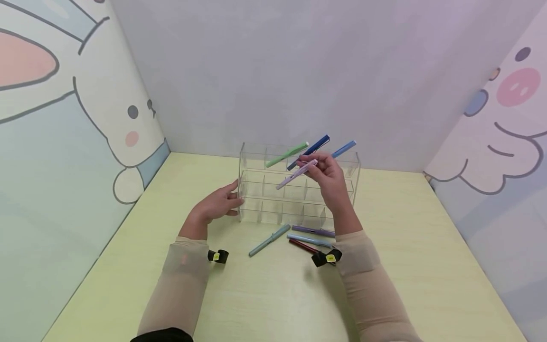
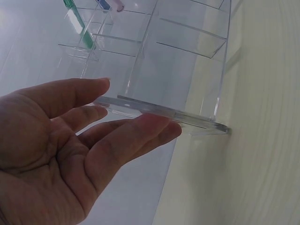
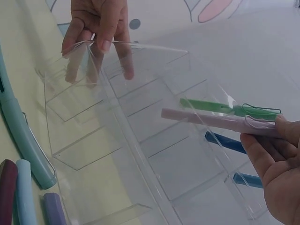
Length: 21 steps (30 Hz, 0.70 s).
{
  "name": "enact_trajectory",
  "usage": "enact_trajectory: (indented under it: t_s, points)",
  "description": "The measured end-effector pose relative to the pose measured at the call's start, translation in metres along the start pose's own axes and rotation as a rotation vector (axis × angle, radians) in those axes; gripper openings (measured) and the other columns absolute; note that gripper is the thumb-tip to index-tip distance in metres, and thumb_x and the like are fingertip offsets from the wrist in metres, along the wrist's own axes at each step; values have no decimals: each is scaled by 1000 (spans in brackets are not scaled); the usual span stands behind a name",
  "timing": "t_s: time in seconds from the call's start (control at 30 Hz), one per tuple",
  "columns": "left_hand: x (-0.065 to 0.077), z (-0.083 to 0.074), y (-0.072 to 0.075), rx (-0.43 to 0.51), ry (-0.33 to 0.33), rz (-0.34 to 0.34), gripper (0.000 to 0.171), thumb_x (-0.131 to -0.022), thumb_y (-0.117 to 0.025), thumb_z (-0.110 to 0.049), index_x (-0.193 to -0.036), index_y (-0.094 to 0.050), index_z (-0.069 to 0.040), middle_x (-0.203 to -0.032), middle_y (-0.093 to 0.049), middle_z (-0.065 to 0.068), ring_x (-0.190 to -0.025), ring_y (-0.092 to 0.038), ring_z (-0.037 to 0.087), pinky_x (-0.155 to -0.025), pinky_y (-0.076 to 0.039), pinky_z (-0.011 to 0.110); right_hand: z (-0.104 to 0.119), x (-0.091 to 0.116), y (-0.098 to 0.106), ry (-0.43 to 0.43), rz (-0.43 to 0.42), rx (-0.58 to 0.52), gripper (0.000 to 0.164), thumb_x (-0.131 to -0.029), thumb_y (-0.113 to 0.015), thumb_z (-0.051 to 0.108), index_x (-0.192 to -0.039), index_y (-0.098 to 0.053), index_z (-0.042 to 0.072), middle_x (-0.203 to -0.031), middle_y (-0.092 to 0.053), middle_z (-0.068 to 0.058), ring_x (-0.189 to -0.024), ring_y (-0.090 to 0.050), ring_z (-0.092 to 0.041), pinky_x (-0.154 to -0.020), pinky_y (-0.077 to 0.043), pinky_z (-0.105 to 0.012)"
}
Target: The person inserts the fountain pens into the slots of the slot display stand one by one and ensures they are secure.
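A light purple pen (image 1: 297,175) is pinched between the thumb and fingers of my right hand (image 1: 326,178), held aloft before a clear stepped pen rack (image 1: 295,204). My left hand (image 1: 218,203) touches the rack's left side panel with loosely extended fingers, some at its edge. Up in the rack's back row lean a green pen (image 1: 286,155), a dark blue pen (image 1: 316,146) and a lighter blue pen (image 1: 344,148). In the right wrist view, the held pen (image 3: 211,119) crosses in front of the green pen (image 3: 211,105), its clip near my thumb.
Before the rack lie a teal pen (image 1: 269,241), a purple pen (image 1: 314,231), a light blue pen (image 1: 309,240) and a dark red pen (image 1: 303,245), the last partly hidden by my right wrist. A grey wall (image 1: 295,71) rises behind the pale yellow table (image 1: 239,294).
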<state>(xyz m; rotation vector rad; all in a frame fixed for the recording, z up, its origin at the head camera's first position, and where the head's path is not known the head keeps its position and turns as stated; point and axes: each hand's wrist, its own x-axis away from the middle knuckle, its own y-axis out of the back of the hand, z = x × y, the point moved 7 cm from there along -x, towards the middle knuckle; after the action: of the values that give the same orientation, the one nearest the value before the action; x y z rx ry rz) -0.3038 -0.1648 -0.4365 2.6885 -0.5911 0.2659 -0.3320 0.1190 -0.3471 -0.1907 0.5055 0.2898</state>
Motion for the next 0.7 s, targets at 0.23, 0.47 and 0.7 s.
enact_trajectory:
  t_s: [0.23,0.47,0.7]
  points:
    - [-2,0,-1,21,-13,3,75,-103,-52,-20,-159,-2,-27,-152,-40,19,-135,-46,37,-103,-49,47,-5,5,3,-1,-16,60,33,-100,-55,8,-128,-54,-10,-124,-58,-33,-115,-62,-39,-96,-55,-36]
    - [-3,-1,-1,6,-4,7,76,-103,-52,-21,-159,0,-29,-153,-38,20,-134,-47,37,-105,-47,49,-9,9,2,-10,-1,60,36,-100,-54,8,-132,-46,-9,-131,-58,-29,-115,-64,-34,-95,-56,-36]
    - [-4,0,1,2,15,8,76,-103,-52,-22,-158,0,-32,-154,-37,20,-132,-49,37,-107,-44,50,-10,8,0,10,-13,120,28,-99,-56,6,-122,-56,-10,-122,-59,-32,-106,-68,-23,-90,-58,-35]
